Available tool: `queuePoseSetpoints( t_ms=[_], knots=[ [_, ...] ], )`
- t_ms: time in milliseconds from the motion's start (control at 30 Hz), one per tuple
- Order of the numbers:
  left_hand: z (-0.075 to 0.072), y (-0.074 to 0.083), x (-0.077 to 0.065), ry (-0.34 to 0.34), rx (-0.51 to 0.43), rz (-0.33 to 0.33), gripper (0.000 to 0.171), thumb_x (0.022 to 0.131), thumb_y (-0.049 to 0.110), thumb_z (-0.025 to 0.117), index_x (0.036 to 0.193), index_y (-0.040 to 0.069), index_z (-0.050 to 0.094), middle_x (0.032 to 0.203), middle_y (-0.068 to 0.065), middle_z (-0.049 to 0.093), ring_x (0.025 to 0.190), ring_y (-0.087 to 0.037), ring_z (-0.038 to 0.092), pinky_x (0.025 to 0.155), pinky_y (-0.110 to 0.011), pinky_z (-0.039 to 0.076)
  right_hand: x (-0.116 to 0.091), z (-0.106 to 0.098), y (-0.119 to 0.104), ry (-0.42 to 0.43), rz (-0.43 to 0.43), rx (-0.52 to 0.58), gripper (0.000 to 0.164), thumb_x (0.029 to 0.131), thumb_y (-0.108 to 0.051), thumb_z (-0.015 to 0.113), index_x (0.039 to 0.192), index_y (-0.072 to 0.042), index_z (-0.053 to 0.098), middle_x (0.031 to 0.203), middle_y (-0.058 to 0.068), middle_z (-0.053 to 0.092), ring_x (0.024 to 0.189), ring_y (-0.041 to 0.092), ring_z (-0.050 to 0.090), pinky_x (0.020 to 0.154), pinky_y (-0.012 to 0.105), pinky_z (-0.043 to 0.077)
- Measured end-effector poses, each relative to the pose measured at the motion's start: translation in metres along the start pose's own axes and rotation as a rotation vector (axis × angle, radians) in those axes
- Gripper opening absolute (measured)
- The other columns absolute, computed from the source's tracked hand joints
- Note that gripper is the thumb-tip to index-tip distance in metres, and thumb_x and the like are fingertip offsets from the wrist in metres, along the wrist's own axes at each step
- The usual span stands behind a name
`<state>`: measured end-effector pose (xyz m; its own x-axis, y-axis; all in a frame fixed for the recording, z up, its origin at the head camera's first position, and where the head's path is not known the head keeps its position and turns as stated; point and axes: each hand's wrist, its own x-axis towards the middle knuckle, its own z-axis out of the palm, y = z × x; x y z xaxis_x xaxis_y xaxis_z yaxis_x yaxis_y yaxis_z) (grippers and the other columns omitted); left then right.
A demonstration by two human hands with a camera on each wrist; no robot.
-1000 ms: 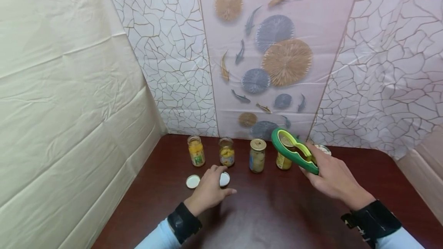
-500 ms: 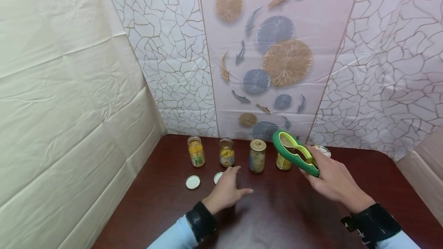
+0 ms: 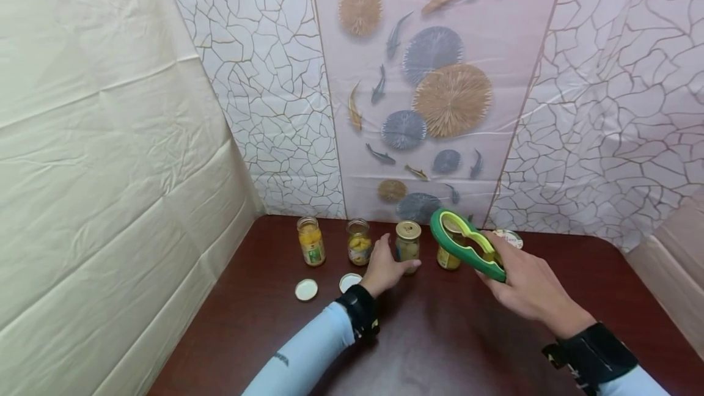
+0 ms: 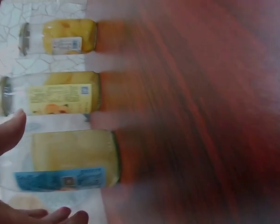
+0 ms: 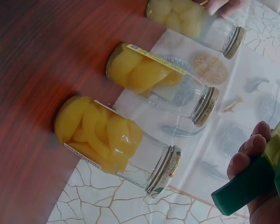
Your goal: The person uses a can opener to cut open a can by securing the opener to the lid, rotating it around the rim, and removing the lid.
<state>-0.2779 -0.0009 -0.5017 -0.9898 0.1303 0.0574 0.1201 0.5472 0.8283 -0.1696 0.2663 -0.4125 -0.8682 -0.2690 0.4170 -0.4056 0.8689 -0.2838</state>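
My left hand [image 3: 385,269] reaches round a capped glass jar [image 3: 408,250] of pale fruit with a blue label. Thumb and fingers are spread on either side of this jar; whether they touch it I cannot tell. In the left wrist view the thumb [image 4: 10,133] lies above the jar [image 4: 74,154] and the fingertips below. My right hand [image 3: 530,283] grips a green jar opener [image 3: 467,256], raised in front of a capped jar of yellow fruit [image 3: 448,256]. In the right wrist view part of the opener [image 5: 242,186] shows under the curled fingers.
Two uncapped jars, one with orange-yellow fruit [image 3: 312,246] and one with yellow pieces [image 3: 359,249], stand at left. Loose lids [image 3: 306,289] lie before them. Another capped jar [image 5: 98,135] is at far right, mostly hidden behind my right hand in the head view. Patterned cloth hangs behind the table.
My left hand has moved right and forward from the loose lid beside the second jar to the pale-fruit jar. My right hand stays nearly still with the jar opener.
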Motion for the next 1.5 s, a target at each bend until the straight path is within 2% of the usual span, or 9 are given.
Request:
queuePoseSetpoints(
  t_ms=[167, 400, 667, 833, 967, 1200, 1267, 1367, 1500],
  knots=[
    [0.016, -0.004, 0.014, 0.051, -0.026, 0.022, 0.088, 0.082, 0.038, 0.088, 0.149, 0.005, 0.042, 0.142, -0.017, 0.055, 0.13, -0.032, 0.054, 0.106, -0.049, 0.047, 0.0, 0.001, 0.0, -0.005, -0.003, 0.005, 0.072, 0.085, -0.028, 0.08, 0.147, -0.017, 0.044, 0.106, 0.008, 0.066, 0.079, 0.02, 0.056, 0.059, 0.037, 0.044],
    [0.024, -0.007, 0.019, 0.042, -0.063, 0.039, 0.062, 0.086, 0.036, 0.084, 0.134, 0.013, 0.052, 0.124, -0.006, 0.067, 0.116, -0.022, 0.063, 0.097, -0.043, 0.052, 0.0, 0.002, 0.001, -0.006, 0.001, 0.007, 0.072, 0.085, -0.027, 0.08, 0.147, -0.017, 0.045, 0.104, 0.007, 0.066, 0.079, 0.02, 0.056, 0.059, 0.037, 0.043],
    [0.024, -0.01, 0.02, 0.025, -0.11, 0.018, 0.061, 0.084, 0.041, 0.085, 0.132, 0.017, 0.054, 0.122, -0.005, 0.068, 0.116, -0.023, 0.064, 0.097, -0.044, 0.052, -0.002, 0.004, 0.002, -0.024, 0.026, 0.02, 0.074, 0.086, -0.027, 0.08, 0.15, -0.016, 0.043, 0.113, 0.01, 0.067, 0.083, 0.021, 0.059, 0.062, 0.04, 0.046],
    [0.023, -0.01, 0.017, 0.019, -0.15, 0.019, 0.061, 0.085, 0.039, 0.085, 0.133, 0.019, 0.055, 0.122, -0.003, 0.068, 0.117, -0.022, 0.063, 0.098, -0.046, 0.052, -0.001, 0.005, 0.002, -0.018, 0.017, 0.019, 0.074, 0.086, -0.028, 0.08, 0.15, -0.015, 0.043, 0.113, 0.009, 0.067, 0.083, 0.021, 0.059, 0.062, 0.04, 0.047],
    [0.018, -0.002, 0.004, -0.01, -0.162, 0.042, 0.063, 0.086, 0.042, 0.082, 0.137, 0.019, 0.052, 0.126, -0.001, 0.066, 0.12, -0.02, 0.061, 0.1, -0.046, 0.051, 0.001, 0.005, 0.002, -0.007, 0.012, 0.022, 0.071, 0.087, -0.029, 0.079, 0.148, -0.014, 0.044, 0.108, 0.009, 0.068, 0.08, 0.021, 0.059, 0.06, 0.039, 0.045],
    [-0.006, 0.015, -0.032, -0.087, -0.192, 0.097, 0.071, 0.088, 0.048, 0.078, 0.146, 0.021, 0.047, 0.136, 0.001, 0.061, 0.127, -0.015, 0.056, 0.105, -0.045, 0.048, 0.0, 0.008, 0.001, -0.004, 0.037, 0.041, 0.071, 0.09, -0.033, 0.077, 0.149, -0.017, 0.043, 0.109, 0.008, 0.068, 0.081, 0.021, 0.06, 0.06, 0.039, 0.046],
    [-0.012, 0.016, -0.045, -0.117, -0.191, 0.118, 0.072, 0.088, 0.05, 0.078, 0.147, 0.021, 0.047, 0.135, 0.001, 0.062, 0.126, -0.015, 0.056, 0.105, -0.045, 0.047, -0.001, 0.008, 0.001, 0.005, 0.041, 0.037, 0.071, 0.089, -0.033, 0.077, 0.149, -0.017, 0.043, 0.108, 0.008, 0.068, 0.079, 0.02, 0.059, 0.059, 0.038, 0.044],
    [-0.017, 0.015, -0.065, -0.159, -0.202, 0.113, 0.077, 0.086, 0.051, 0.079, 0.149, 0.021, 0.047, 0.138, 0.002, 0.061, 0.128, -0.014, 0.055, 0.107, -0.047, 0.046, -0.003, 0.01, 0.003, 0.012, 0.044, 0.035, 0.07, 0.089, -0.033, 0.078, 0.148, -0.017, 0.044, 0.103, 0.007, 0.068, 0.076, 0.019, 0.057, 0.058, 0.037, 0.043],
    [-0.02, 0.01, -0.086, -0.191, -0.241, 0.108, 0.07, 0.086, 0.042, 0.082, 0.145, 0.023, 0.05, 0.135, 0.005, 0.062, 0.127, -0.013, 0.055, 0.106, -0.047, 0.046, -0.003, 0.012, 0.004, 0.003, 0.04, 0.045, 0.069, 0.089, -0.033, 0.078, 0.148, -0.017, 0.045, 0.097, 0.004, 0.066, 0.074, 0.017, 0.055, 0.058, 0.037, 0.042]
  ],
)
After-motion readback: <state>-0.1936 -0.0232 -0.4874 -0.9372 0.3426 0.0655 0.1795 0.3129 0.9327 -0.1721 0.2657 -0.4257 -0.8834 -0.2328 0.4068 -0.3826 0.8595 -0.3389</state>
